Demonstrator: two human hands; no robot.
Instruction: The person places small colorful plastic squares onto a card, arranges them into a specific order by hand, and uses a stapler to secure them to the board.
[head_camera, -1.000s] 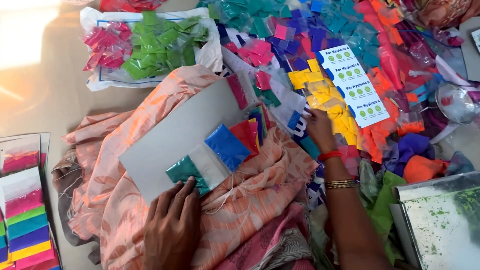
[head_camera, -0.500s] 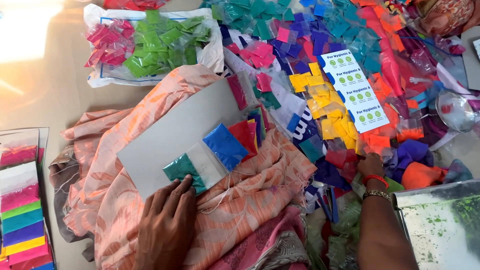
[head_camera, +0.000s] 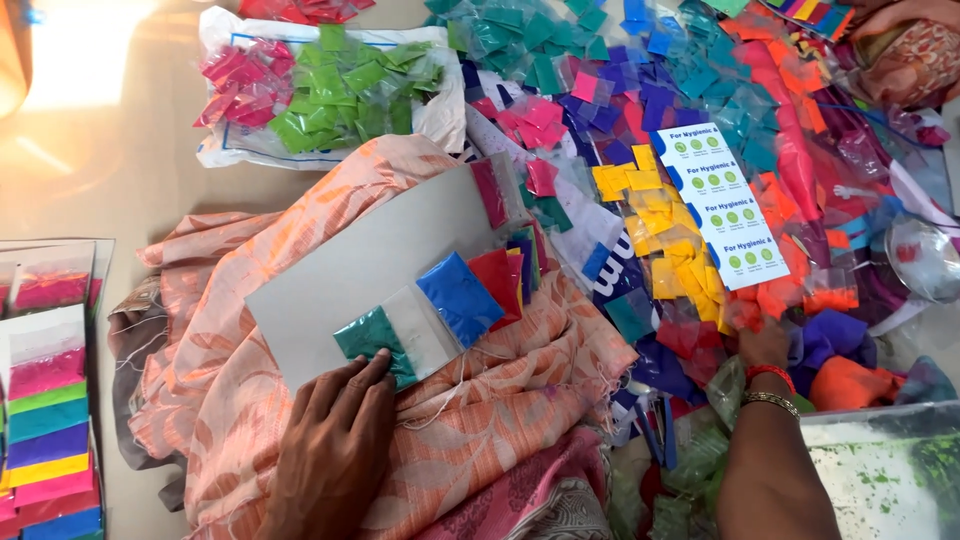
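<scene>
Left hand (head_camera: 335, 455) lies flat, fingers spread, pressing the lower edge of a grey rectangular cardboard sheet (head_camera: 370, 265) that rests on peach patterned cloth (head_camera: 500, 400) over the lap. Fingertips touch a small teal powder-filled plastic packet (head_camera: 372, 338) at the card's lower corner; just beside it a clear empty packet (head_camera: 425, 325), then a blue powder packet (head_camera: 460, 297) and a red powder packet (head_camera: 498, 278), all lined along the card's edge.

Right hand (head_camera: 765, 345), w/ red and gold bangles at the wrist, reaches into a heap of loose coloured packets; fingers buried among red and purple ones, so can't tell if it's closed on anything.

Yellow packets (head_camera: 665, 235) lie near, next to a white printed label strip (head_camera: 722, 205). Green packets in a white bag (head_camera: 340, 85) sit well apart, top left.
</scene>
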